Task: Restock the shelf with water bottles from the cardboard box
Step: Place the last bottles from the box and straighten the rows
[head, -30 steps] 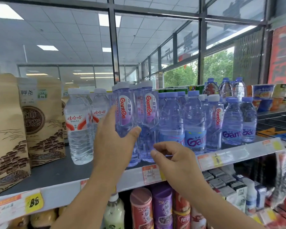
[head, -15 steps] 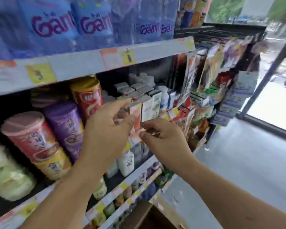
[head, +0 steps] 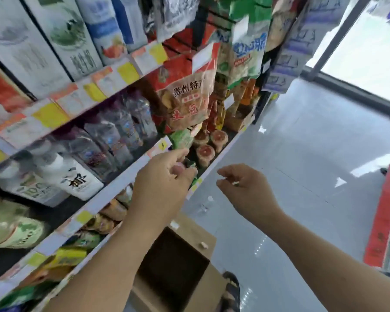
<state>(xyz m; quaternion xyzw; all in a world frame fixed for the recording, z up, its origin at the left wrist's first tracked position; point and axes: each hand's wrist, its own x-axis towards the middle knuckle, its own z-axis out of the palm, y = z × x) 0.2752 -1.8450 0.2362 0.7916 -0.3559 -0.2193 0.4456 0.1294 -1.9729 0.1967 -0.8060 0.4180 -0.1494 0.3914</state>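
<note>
An open cardboard box [head: 189,233] stands on the floor at the foot of the shelf unit, below my arms; its inside is dark and I cannot see what it holds. My left hand [head: 162,183] hangs in front of a lower shelf edge [head: 113,194], fingers loosely curled, holding nothing. My right hand [head: 243,188] floats over the floor to the right of the shelf, fingers relaxed and empty. The water bottle shelf is out of view above.
Lower shelves hold milk cartons [head: 54,41], dark drink bottles [head: 113,136], snack bags [head: 185,93] and small cups [head: 205,154]. Grey tiled floor [head: 302,154] spreads to the right. A red stand [head: 388,215] is at the right edge. My sandalled foot [head: 230,293] is beside the box.
The view has swung down from the water bottle shelf to the lower shelves and the box. Both hands have come off the bottles and dropped lower, empty.
</note>
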